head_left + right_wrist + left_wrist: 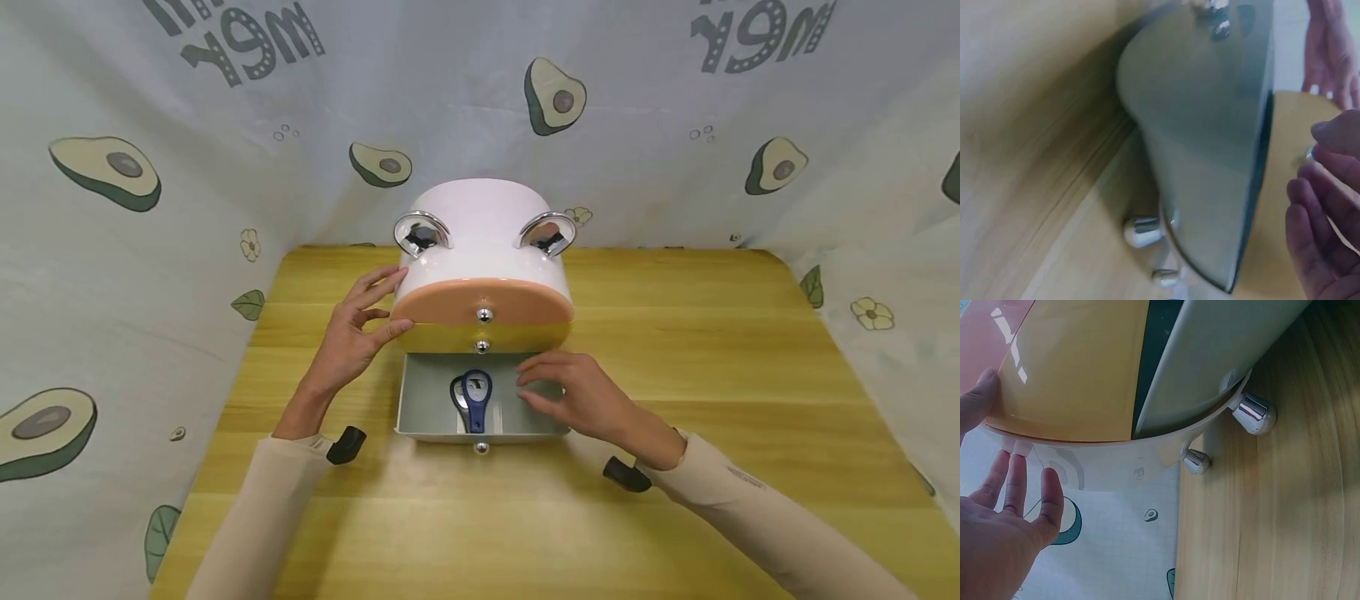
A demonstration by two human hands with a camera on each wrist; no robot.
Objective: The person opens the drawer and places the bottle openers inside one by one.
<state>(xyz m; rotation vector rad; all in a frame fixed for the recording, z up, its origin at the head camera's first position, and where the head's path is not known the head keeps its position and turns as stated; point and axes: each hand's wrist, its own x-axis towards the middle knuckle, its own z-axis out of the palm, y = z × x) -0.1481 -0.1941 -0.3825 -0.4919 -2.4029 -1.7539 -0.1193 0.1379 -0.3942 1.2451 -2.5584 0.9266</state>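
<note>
Blue-handled scissors (474, 400) lie in the open grey bottom drawer (420, 408), seen only by the head camera; the wrist views show just the chest's chrome feet (1252, 415). The right hand (573, 393), fingers relaxed, hovers just right of them. The left hand (352, 329) braces the drawer chest (480, 233), fingers spread.
</note>
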